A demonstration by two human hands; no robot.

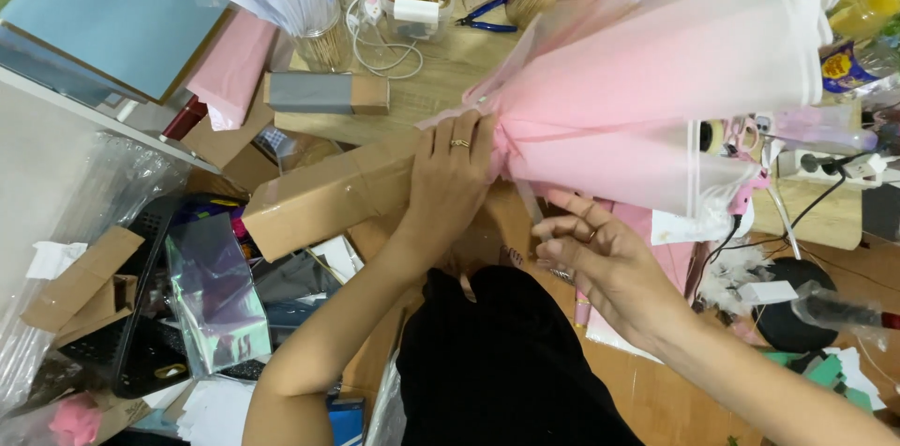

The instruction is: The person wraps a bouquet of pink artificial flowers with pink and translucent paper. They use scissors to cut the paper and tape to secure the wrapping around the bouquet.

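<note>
Both hands meet at the gathered neck of a pink bouquet wrap (647, 99), a fan of translucent pink-to-white sheets that flares up and to the right over a crowded wooden worktable (422, 94). Left hand (452, 179), ringed, is closed around the pinched neck from above and holds it down against a long brown cardboard box (323, 197) lying across the table. Right hand (600, 254) sits just below the neck with its fingers loosely curled, thumb and forefinger pinched on what looks like a thin pale ribbon (527, 200) running up to the gather. To do this well, I judge, the left grip should stay firm exactly at the narrowest point so the pleats do not slide apart, while the right keeps the strand taut and close to the neck; slack there would let the sheets open. Much cannot be read: the ribbon is thin and partly blurred, so whether it is already looped or knotted is unclear, and what lies inside the wrap is hidden by the sheets. The person's dark clothing covers the table edge below, the wrap's far corners run off the top right, and the clutter behind, sticks in a clear jar (323, 43), blue-handled pliers (487, 19), is only partly visible.
</note>
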